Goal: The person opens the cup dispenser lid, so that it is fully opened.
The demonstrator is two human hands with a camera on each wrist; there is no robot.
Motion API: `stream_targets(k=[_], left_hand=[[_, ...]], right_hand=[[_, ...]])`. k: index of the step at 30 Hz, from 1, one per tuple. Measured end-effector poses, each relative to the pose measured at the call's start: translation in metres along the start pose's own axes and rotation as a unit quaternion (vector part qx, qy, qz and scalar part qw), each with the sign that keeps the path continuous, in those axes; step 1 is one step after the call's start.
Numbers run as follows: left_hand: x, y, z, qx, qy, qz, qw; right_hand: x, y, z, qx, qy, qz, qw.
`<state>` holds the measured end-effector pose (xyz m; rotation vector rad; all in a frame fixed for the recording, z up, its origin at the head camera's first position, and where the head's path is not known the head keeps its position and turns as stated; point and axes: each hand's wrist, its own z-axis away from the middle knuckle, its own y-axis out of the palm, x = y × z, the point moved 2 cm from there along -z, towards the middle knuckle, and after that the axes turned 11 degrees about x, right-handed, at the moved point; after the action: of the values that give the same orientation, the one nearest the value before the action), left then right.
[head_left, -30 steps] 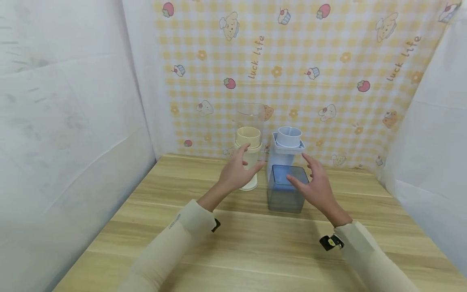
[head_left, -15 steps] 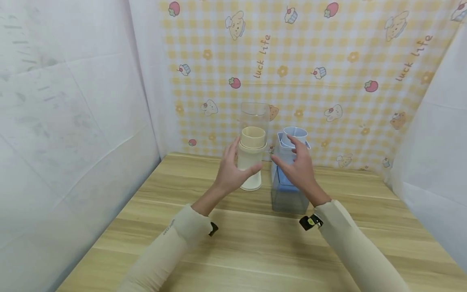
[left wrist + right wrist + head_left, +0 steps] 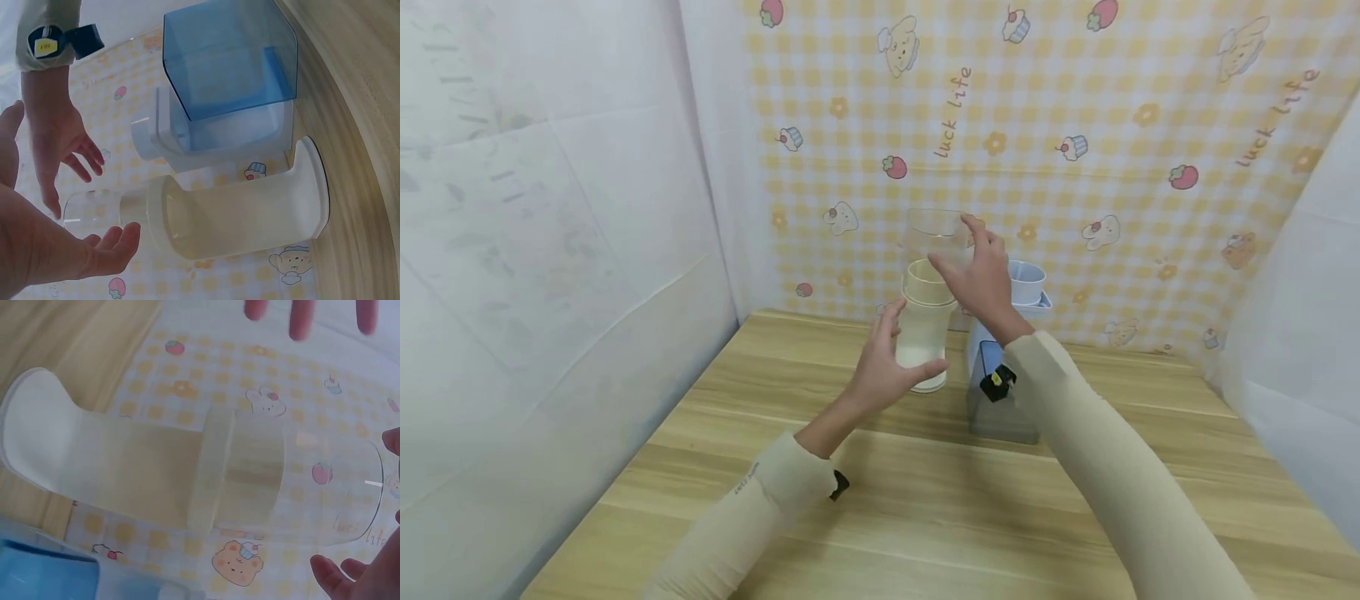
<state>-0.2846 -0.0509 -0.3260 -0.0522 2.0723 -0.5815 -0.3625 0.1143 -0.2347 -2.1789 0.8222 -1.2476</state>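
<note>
A cream dispenser stand [image 3: 922, 333] with a clear cylinder [image 3: 934, 237] on top stands upright near the backdrop. My left hand [image 3: 880, 375] is beside its lower body at the front left, thumb and fingers spread, nothing in them. Higher up, my right hand [image 3: 981, 275] is at the clear cylinder's right side, thumb in front and fingers near the rim. In the right wrist view, gaps show between its fingertips [image 3: 328, 575] and the clear wall [image 3: 331, 487]. Behind the right forearm, the blue-white dispenser [image 3: 1027, 283] and a smoky clear box [image 3: 1000, 425] are partly hidden.
The wood-grain table [image 3: 880, 517] reaches toward the camera. A checked cloth with cartoon prints [image 3: 1045, 108] hangs at the back, close behind both dispensers. White sheeting [image 3: 587, 217] encloses the left side, and more hangs at the right.
My right hand has moved left and up, from over the smoky box past the blue-white dispenser to the clear cylinder. My left hand has shifted slightly lower beside the cream stand.
</note>
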Motion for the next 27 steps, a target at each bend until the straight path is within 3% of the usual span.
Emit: stream_targets(k=[5,9,12,21,27], left_hand=[[0.003,0.002,0.003,0.008,-0.015,0.009,0.9998],[0.006,0.002,0.007,0.020,-0.030,0.005,0.9994],[0.007,0.000,0.009,0.022,-0.033,0.000,0.9992],[0.013,-0.004,0.011,0.014,-0.031,0.004,0.9994],[0.017,-0.005,0.012,0.022,-0.035,0.009,0.9991]], right_hand=[[0.003,0.005,-0.020,0.000,0.017,-0.024,1.000],[-0.001,0.018,-0.026,-0.001,0.003,-0.006,1.000],[-0.006,0.026,-0.026,-0.017,-0.001,0.014,1.000],[-0.019,0.046,-0.021,-0.086,-0.029,0.009,0.996],[-0.021,0.048,-0.021,-0.099,-0.021,0.021,0.995]])
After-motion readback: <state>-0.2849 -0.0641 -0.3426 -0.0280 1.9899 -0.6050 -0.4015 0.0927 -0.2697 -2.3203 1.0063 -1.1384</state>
